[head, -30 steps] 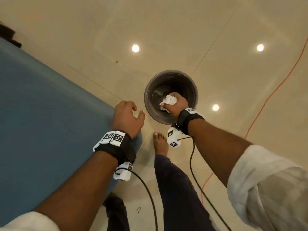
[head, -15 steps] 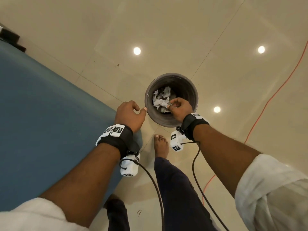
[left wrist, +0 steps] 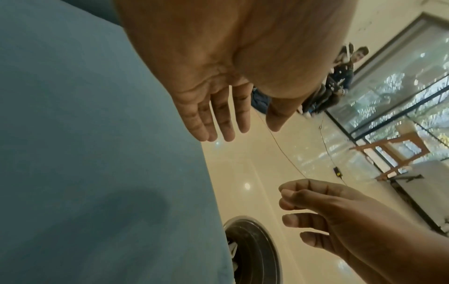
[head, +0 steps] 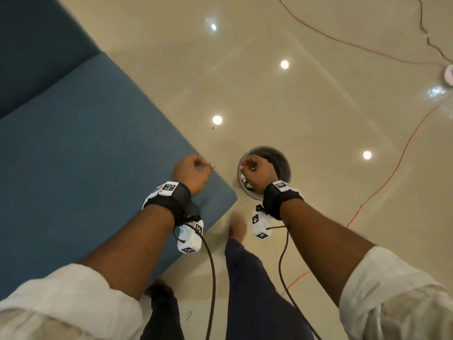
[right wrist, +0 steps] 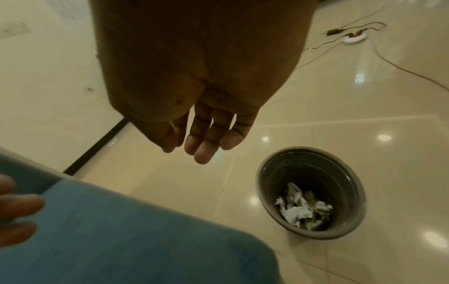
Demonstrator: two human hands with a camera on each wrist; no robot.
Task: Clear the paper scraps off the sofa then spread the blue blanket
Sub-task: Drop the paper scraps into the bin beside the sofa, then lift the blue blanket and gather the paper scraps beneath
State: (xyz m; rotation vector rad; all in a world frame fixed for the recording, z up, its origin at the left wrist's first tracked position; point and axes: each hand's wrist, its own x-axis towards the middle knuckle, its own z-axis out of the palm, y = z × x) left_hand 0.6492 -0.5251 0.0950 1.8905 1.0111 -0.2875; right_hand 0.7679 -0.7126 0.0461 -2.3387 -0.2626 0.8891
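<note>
**A:** The right hand (head: pixel 257 169) hangs above the waste bin (right wrist: pixel 311 148), fingers loosely curled and holding nothing. The left hand (head: pixel 193 173) is just as slack and empty, over the sofa (head: pixel 85 155) near its front corner.

**B:** And the paper scraps (right wrist: pixel 301 209)?

**A:** They lie crumpled at the bottom of the bin, which stands on the floor (head: pixel 306 99) just beside that corner.

**B:** So the clearing is finished?

**A:** Probably. The part of the seat in view shows no scraps, but the rest is out of frame, so I'd look it over first.

**B:** Then the blanket.

**A:** No blue blanket shows in any view. I'd take one corner in each hand and lift it clear of the bin so the cloth can't tip it.
</note>
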